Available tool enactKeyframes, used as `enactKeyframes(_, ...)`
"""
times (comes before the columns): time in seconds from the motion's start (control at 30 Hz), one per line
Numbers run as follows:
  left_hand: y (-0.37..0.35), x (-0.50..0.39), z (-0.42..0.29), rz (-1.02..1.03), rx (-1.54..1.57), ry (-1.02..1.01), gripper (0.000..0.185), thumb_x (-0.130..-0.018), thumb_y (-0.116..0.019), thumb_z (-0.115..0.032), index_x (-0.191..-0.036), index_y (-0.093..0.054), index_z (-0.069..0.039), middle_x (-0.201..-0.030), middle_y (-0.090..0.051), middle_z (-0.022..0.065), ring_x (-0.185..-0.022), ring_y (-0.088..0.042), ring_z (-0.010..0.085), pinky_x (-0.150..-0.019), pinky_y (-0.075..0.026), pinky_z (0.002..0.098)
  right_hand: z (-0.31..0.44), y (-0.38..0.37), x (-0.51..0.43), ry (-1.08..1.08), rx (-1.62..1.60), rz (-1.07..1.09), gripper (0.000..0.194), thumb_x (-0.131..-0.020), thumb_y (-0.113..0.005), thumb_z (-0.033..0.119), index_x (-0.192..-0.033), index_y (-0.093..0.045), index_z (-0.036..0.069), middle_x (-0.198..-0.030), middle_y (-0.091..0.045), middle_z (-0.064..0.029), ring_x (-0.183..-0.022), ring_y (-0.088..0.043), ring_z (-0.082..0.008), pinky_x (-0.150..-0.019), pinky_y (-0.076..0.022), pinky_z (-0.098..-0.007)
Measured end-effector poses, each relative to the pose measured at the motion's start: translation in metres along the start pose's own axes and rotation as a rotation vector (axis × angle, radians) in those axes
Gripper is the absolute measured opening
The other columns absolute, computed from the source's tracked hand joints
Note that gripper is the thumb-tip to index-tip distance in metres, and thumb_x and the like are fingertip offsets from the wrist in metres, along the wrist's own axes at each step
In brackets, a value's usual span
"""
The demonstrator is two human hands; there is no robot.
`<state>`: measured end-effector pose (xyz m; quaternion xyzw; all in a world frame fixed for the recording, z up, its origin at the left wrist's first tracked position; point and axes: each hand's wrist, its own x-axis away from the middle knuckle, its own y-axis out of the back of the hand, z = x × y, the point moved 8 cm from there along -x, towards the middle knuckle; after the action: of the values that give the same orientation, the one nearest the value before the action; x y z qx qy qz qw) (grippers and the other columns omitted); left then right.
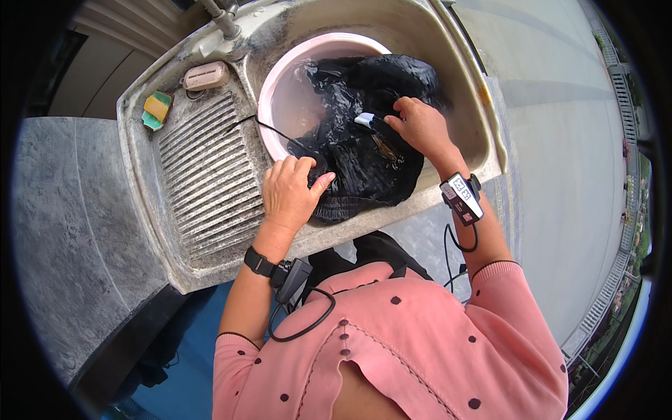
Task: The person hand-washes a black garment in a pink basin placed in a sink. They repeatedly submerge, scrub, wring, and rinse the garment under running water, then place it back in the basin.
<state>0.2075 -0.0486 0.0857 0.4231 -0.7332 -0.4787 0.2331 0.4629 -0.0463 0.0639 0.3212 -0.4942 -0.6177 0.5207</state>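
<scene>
A wet black garment (357,163) hangs over a pink plastic basin (266,110) of cloudy water, inside a stone laundry sink (462,115). My left hand (294,189) grips the garment's gathered edge at the front left of the basin; a dark cord (278,131) runs from near its fingers over the basin's rim. Over the right part of the garment is my right hand (420,123), thumb and index finger curved apart, close to a small white label (364,119). Whether its fingertips pinch any cloth cannot be told.
Left of the basin lies the sink's ribbed washboard (210,178). Above it are a pinkish scrubbing brush (206,76) and a yellow-and-green sponge (157,109). A metal tap (226,23) stands at the back. A grey counter (79,210) adjoins the sink's left side.
</scene>
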Motion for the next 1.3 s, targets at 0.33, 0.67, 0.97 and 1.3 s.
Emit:
enactKeyframes(0.33,-0.037,0.010,0.048,0.332,0.292,0.265,0.031,-0.075,-0.078,-0.015,-0.097,-0.058,-0.004,-0.063,-0.059,0.0066,-0.062,-0.062,0.0209,-0.058,-0.047,0.0358,-0.011,-0.004,-0.013,0.085,0.171,-0.076,0.017,-0.075,-0.065,0.010,-0.092,-0.061,0.009,-0.086,-0.067,-0.0124,-0.080,-0.066,-0.0341,-0.069,-0.0525,-0.0448)
enactKeyframes(0.67,0.126,-0.008,0.121,-0.348,1.287,0.413,0.014,-0.096,-0.059,-0.015,-0.103,-0.053,-0.005,-0.084,-0.059,0.0018,-0.069,-0.059,0.0103,-0.062,-0.054,0.0281,0.029,0.206,0.011,0.163,-0.082,-0.734,0.013,-0.076,-0.067,0.009,-0.088,-0.064,0.010,-0.086,-0.067,-0.0087,-0.078,-0.065,-0.0317,-0.069,-0.0512,-0.0402)
enactKeyframes(0.97,0.319,-0.024,0.089,-0.759,1.321,-0.056,0.011,-0.098,-0.056,-0.015,-0.106,-0.053,-0.007,-0.098,-0.064,0.0062,-0.084,-0.063,0.0152,-0.077,-0.053,0.0333,0.037,0.389,0.013,0.350,-0.798,-1.136,0.011,-0.080,-0.061,-0.006,-0.086,-0.065,0.003,-0.069,-0.063,-0.0024,-0.060,-0.059,-0.0094,-0.052,-0.0469,-0.0228)
enactKeyframes(1.3,0.297,-0.029,0.072,-0.658,1.244,-0.123,0.018,-0.097,-0.051,-0.020,-0.109,-0.050,-0.007,-0.098,-0.060,0.0040,-0.089,-0.059,0.0137,-0.083,-0.048,0.0345,0.040,0.379,0.013,0.430,-0.893,-0.973,0.018,-0.075,-0.061,-0.006,-0.089,-0.067,0.003,-0.069,-0.063,-0.0047,-0.056,-0.058,-0.0104,-0.051,-0.0470,-0.0220)
